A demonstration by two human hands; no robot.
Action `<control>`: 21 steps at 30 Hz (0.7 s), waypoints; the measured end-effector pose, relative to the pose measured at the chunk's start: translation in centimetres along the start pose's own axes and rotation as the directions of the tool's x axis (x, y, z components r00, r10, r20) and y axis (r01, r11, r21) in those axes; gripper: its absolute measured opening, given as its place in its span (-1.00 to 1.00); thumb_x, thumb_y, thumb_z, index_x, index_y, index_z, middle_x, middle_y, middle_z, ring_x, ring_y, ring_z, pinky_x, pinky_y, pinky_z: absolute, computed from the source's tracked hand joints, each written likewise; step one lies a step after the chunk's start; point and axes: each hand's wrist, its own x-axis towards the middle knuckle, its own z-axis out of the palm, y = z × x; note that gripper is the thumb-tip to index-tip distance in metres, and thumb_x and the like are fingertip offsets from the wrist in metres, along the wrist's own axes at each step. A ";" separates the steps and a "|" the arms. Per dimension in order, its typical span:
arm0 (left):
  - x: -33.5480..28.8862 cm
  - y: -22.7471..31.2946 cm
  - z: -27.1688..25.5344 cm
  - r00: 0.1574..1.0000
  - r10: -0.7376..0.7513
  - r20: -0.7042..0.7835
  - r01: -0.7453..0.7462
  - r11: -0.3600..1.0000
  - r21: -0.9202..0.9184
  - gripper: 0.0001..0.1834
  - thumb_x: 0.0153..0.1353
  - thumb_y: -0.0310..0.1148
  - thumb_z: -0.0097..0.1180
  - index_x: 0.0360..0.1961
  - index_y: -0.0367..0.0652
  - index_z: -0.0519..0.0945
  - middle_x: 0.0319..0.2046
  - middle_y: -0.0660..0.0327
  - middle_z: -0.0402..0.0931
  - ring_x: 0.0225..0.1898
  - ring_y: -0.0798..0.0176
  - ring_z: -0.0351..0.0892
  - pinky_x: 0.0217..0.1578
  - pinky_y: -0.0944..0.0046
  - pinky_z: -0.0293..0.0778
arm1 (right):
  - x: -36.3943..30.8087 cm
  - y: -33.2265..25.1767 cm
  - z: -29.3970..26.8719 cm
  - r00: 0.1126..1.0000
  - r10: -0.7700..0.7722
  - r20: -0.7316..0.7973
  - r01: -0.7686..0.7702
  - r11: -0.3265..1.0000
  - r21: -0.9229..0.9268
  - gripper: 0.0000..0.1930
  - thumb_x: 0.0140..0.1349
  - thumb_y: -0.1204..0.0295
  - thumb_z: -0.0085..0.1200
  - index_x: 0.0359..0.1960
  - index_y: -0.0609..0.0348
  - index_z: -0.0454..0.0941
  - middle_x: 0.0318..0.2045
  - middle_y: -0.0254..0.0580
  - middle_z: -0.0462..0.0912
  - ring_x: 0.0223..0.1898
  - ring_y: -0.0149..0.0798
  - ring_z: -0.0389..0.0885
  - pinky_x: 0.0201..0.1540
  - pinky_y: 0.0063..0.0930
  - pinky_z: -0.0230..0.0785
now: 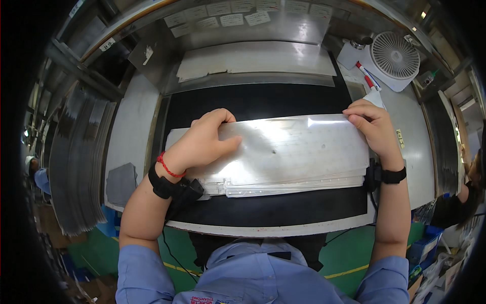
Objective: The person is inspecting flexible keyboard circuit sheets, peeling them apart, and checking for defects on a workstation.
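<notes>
A stack of glossy, translucent plastic sheets lies in front of me on a black mat. At the top sheet's far right corner, my right hand pinches the edge between thumb and fingers. Over the left part of the stack is my left hand. Its thumb lies on the top sheet, and its fingers bend over the far edge, their tips partly hidden. Along the near side, the lower sheets stick out unevenly, and a strip with printed marks shows at the left.
Behind the mat, more pale sheets lie on a metal ledge. A white fan, a bottle and red-capped markers stand or lie at the far right. Tall stacks of grey sheets flank the bench. A grey piece lies at left.
</notes>
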 end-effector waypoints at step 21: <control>0.1 -0.4 0.4 0.999 0.035 -0.023 -0.033 0.996 0.081 -0.69 0.23 -0.25 0.18 -0.18 -0.30 0.49 -0.35 0.15 0.44 -0.32 0.31 0.40 -0.25 0.31 0.39 | 0.0 0.2 0.1 1.000 0.011 -0.010 -0.011 1.000 0.003 -0.86 0.21 0.58 0.15 -0.21 0.29 0.68 -0.33 -0.31 0.59 -0.27 -0.42 0.48 -0.17 -0.58 0.30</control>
